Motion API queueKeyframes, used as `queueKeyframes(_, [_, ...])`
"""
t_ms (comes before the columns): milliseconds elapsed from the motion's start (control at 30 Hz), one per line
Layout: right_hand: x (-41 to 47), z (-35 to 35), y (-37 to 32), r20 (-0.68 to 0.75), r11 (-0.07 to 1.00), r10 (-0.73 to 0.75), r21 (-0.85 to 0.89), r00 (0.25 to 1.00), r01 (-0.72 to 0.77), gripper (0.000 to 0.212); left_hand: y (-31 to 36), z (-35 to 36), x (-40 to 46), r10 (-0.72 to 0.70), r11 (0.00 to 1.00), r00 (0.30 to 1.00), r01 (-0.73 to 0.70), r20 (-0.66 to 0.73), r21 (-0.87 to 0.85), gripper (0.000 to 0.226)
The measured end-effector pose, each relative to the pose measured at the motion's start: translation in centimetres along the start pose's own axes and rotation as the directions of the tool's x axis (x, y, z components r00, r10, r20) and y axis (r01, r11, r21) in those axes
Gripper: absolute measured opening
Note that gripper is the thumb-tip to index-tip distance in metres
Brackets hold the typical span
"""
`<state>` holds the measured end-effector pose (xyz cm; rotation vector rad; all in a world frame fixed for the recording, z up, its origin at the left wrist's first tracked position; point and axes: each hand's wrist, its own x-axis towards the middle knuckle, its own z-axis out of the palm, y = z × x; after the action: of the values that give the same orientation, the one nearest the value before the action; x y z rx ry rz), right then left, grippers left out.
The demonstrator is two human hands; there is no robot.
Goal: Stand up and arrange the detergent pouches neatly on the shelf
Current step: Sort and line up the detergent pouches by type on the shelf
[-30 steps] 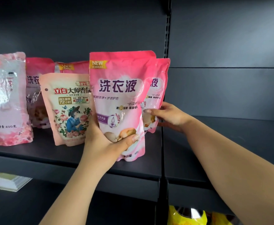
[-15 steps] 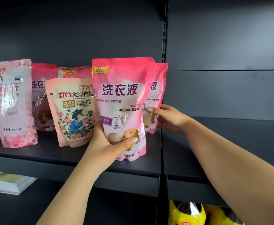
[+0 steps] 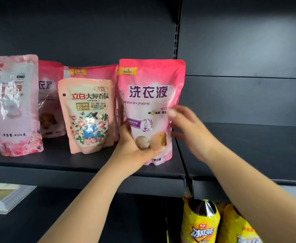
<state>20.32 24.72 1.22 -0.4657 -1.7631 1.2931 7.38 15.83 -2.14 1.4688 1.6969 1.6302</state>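
Fingers (image 3: pixel 158 143) of the left hand (image 3: pixel 135 148) curl round the lower front of the bright pink detergent pouch (image 3: pixel 150 109), thumb at its left edge, holding it upright. The right hand (image 3: pixel 187 127) is motion-blurred at the pouch's right edge; its fingers look loosely spread and seem to touch the edge, but whether they pinch it cannot be told.

The held pouch stands at the right end of the dark shelf (image 3: pixel 73 165), its base on or just above the board near the front lip; contact is hidden by the hand. Just left stands a peach floral pouch (image 3: pixel 89 116), upright and a little tilted, with further pink pouches (image 3: pixel 94 71) behind it. At the far left a pale rose pouch (image 3: pixel 15 106) stands near the front, leaning slightly. Below the shelf, yellow drink bottles (image 3: pixel 201 223) sit at lower right and a stack of paper (image 3: pixel 7 197) at lower left.

Judgement: the step in hand is seating this pouch. To do it well, the base gusset should be spread flat on the board, the face turned square to the front, and the side brought level with the neighbouring row before release. Letting go while the soft base is folded risks a forward slump.
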Motion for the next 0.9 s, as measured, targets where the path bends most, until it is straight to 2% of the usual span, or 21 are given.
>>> queueKeyframes(67, [-1.4,1.9,0.6,0.062,0.999,0.037,-0.017,0.997,-0.036,0.049,0.2,-0.4,0.0,-0.010,0.999,0.999,0.009,0.037,0.031,0.087])
queueKeyframes(167, [-2.0,3.2,0.8,-0.100,0.999,0.002,-0.054,0.995,-0.007,0.041,0.6,-2.0,-1.2,-0.048,0.992,0.995,0.037,0.085,0.119,0.082])
queueKeyframes(233, [-2.1,3.3,0.6,-0.172,0.998,-0.008,-0.070,0.985,-0.004,0.033,0.2,-3.3,-2.3,-0.049,0.990,0.997,0.039,0.066,0.137,0.079])
queueKeyframes(300, [-2.4,3.0,0.5,-0.201,0.998,-0.001,-0.066,0.980,-0.013,0.030,-0.3,-4.9,-3.4,-0.010,0.994,0.997,0.019,-0.080,0.109,0.066])
queueKeyframes(400, [-2.9,2.6,0.4,-0.208,1.000,0.026,-0.011,0.978,-0.029,0.029,-1.1,-7.7,-3.9,0.043,0.994,0.920,0.001,-0.389,0.112,0.051])
queueKeyframes(500, [-3.4,2.5,0.4,-0.149,0.999,0.051,0.023,0.988,-0.048,0.027,-1.4,-9.8,-3.4,0.035,0.984,0.861,0.058,-0.508,0.168,0.056])
queueKeyframes(600, [-4.2,2.9,0.7,-0.184,0.997,0.075,-0.013,0.980,-0.078,0.033,-2.0,-10.7,-1.8,-0.117,0.981,0.865,0.178,-0.488,0.082,0.073])
queueKeyframes(667, [-5.0,3.2,0.7,-0.352,0.991,0.056,-0.091,0.934,-0.094,0.049,-2.2,-10.7,-0.9,-0.211,0.971,0.875,0.237,-0.436,0.006,0.077])
queueKeyframes(733, [-6.1,3.9,0.1,-0.510,0.978,-0.056,-0.201,0.859,-0.056,0.055,-2.5,-10.5,0.2,-0.222,0.973,0.883,0.231,-0.413,-0.028,0.071])
queueKeyframes(833, [-8.3,5.9,-1.0,-0.548,0.943,-0.238,-0.328,0.802,0.056,0.040,-2.8,-10.6,1.3,-0.219,0.969,0.888,0.245,-0.403,0.013,0.057])
queueKeyframes(900, [-8.9,7.4,-1.5,-0.510,0.938,-0.249,-0.339,0.823,0.074,0.031,-2.8,-10.6,1.7,-0.225,0.962,0.905,0.265,-0.361,0.065,0.045])
